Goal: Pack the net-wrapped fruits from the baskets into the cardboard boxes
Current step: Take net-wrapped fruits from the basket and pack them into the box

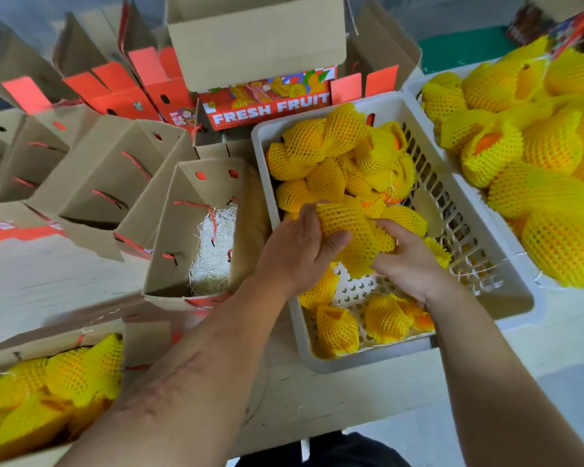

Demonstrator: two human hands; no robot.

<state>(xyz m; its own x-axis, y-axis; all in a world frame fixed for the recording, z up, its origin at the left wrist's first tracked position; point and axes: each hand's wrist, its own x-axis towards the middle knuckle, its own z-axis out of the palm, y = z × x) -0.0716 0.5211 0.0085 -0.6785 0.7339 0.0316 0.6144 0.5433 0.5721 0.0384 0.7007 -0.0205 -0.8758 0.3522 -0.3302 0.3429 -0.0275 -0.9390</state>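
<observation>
left hand (295, 246) and right hand (410, 261) both clutch one net-wrapped fruit (348, 227) between them | over grey basket (506, 298) | box (270, 107) beyond hands reads "FRESH FRUIT"

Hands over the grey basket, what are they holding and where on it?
The left hand grips a yellow foam-net-wrapped fruit around its left side, thumb across the front. The right hand grips the net's right and lower end, above the grey plastic basket.

A pale, scuffed wooden table (48, 274) fills the scene from nine o'clock down to six. Grey floor (452, 15) shows at one o'clock, with a green strip (459, 48) just below it. Light is even and bright.
</observation>
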